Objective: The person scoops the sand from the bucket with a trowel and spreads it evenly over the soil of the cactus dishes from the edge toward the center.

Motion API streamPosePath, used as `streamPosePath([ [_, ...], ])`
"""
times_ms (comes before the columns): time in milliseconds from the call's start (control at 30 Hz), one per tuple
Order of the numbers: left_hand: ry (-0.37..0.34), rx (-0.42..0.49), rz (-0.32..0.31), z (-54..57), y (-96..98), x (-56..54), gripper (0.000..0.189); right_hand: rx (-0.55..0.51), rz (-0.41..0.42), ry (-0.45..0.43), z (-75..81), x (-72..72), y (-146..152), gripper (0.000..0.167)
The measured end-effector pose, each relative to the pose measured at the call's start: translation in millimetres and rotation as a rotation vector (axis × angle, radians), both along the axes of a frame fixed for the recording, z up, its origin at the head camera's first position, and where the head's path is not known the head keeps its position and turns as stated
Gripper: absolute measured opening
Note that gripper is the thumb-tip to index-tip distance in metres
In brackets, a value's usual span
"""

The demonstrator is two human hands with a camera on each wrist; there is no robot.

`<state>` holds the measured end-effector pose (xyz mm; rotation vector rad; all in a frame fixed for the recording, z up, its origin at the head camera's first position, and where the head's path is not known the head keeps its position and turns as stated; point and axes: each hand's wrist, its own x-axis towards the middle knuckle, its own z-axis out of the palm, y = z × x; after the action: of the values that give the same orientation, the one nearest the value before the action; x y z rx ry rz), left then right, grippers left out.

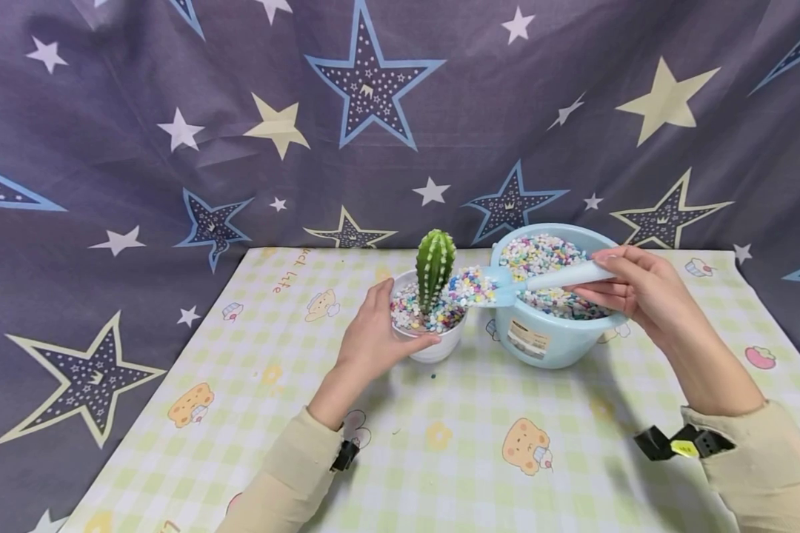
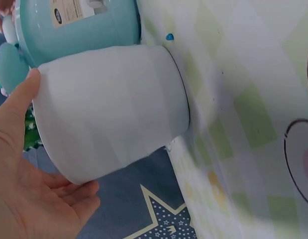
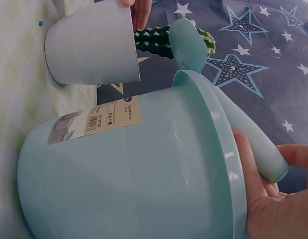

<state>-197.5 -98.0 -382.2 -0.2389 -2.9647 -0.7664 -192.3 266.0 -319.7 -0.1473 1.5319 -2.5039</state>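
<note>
A green cactus (image 1: 435,270) stands in a white pot (image 1: 433,348), its base ringed by small coloured pebbles. My left hand (image 1: 371,333) grips the pot near its rim, thumb on the near side and fingers round the left. In my right hand (image 1: 647,292) is the handle of a light blue scoop (image 1: 567,276). Its blade carries a heap of pebbles (image 1: 470,287) and reaches over the pot's right rim, close to the cactus. Under the scoop's handle stands a light blue bucket (image 1: 550,344) holding many more pebbles. The right wrist view shows the handle between thumb and fingers.
A green-and-white checked cloth (image 1: 440,474) with cartoon prints covers the table. One loose blue pebble (image 2: 169,37) lies on it near the pot. Behind the table hangs a dark curtain (image 1: 373,178) with stars. The bucket stands just right of the pot.
</note>
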Motion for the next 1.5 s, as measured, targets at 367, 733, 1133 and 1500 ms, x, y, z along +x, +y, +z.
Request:
streamPosePath([
  [367,-0.076,0.136,-0.203,-2.8,-17.4,-16.3,0.127,0.054,0.018,0.013,1.4,-1.7,-3.8,0.017],
  [733,-0.053,0.097,-0.167,-2.8,-17.7,-17.0,0.125,0.071,0.019,0.054,0.8,-0.1,-9.6,0.018],
  [1133,-0.052,0.044,-0.06,1.3,-7.7,-4.3,0.127,0.114,-0.021,0.062,4.1,3.5,-19.3,0.014],
  [1500,-0.03,0.015,-0.002,2.6,-0.9,1.7,0.126,0.213,-0.072,0.097,5.2,6.1,-27.5,0.006],
])
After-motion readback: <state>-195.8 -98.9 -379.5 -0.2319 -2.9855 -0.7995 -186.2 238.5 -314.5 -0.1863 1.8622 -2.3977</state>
